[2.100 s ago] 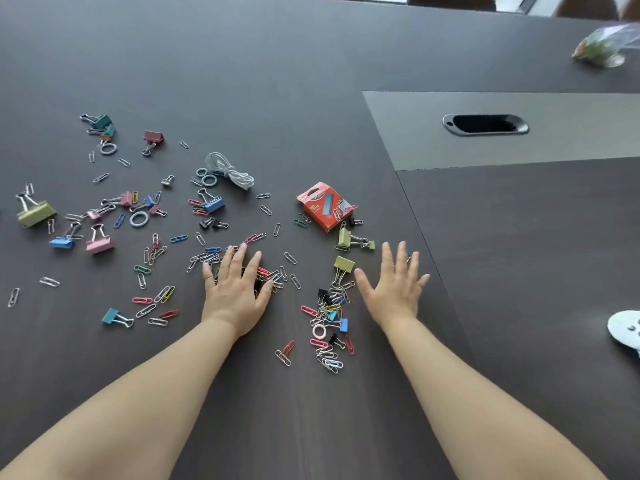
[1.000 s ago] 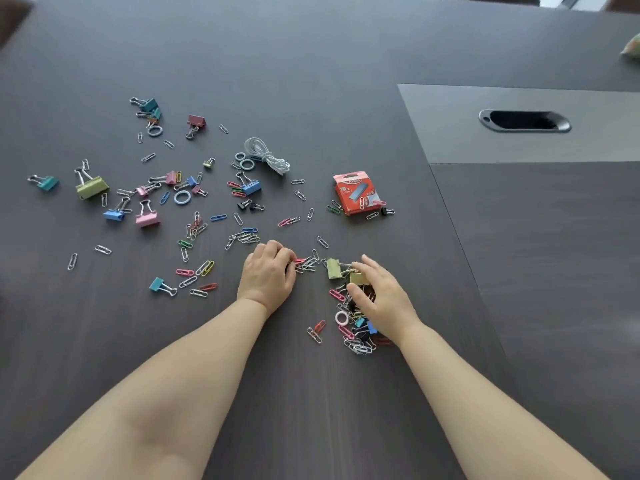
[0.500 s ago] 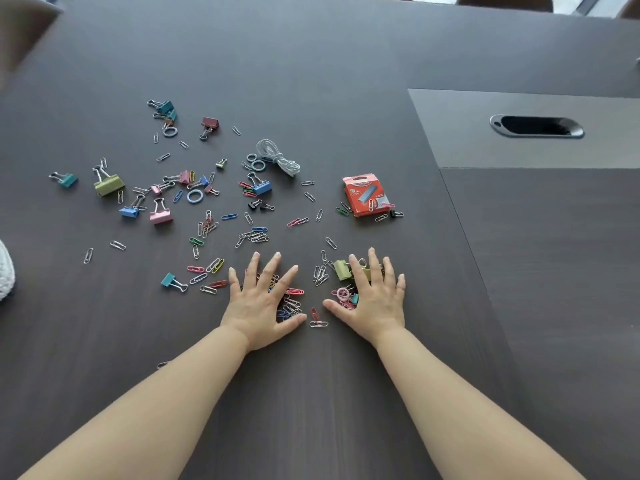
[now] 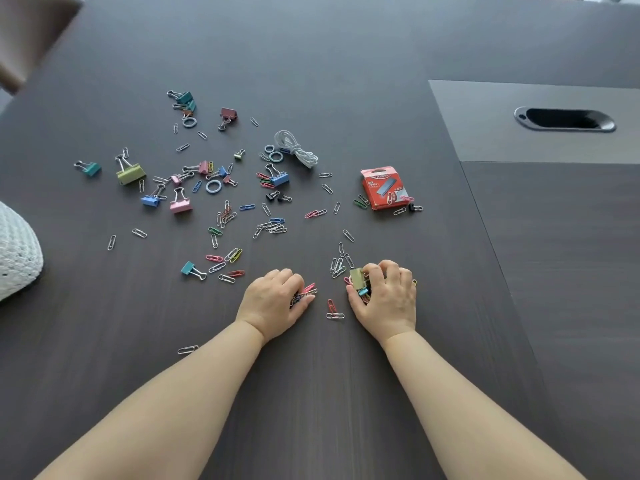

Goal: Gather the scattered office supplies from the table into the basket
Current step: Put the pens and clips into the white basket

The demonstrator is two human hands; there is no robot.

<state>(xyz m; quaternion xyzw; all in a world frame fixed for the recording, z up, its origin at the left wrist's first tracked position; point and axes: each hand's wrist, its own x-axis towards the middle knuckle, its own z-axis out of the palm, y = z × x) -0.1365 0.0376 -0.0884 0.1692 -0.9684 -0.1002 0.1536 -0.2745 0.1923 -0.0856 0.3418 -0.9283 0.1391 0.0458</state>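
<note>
Coloured paper clips and binder clips lie scattered over the dark table [image 4: 311, 393]. My left hand [image 4: 273, 301] is curled shut on a bunch of paper clips [image 4: 306, 292] at the table's near middle. A little to its right, my right hand [image 4: 388, 296] is closed on a handful of clips that includes an olive binder clip [image 4: 356, 278]. Two loose paper clips [image 4: 334, 311] lie between the hands. A red staple box [image 4: 382, 190] sits farther back on the right. A white woven basket [image 4: 17, 251] shows at the left edge.
A coil of white cord [image 4: 294, 150] lies behind the scattered clips. Binder clips in olive [image 4: 130, 173], pink [image 4: 180, 204] and blue [image 4: 280, 178] sit at mid-left. A cable port [image 4: 564, 119] is set in the grey panel at right. A chair back [image 4: 31, 36] shows top left.
Both hands were spread flat over the clips half a second ago; now their fingers have curled in and closed on handfuls of clips.
</note>
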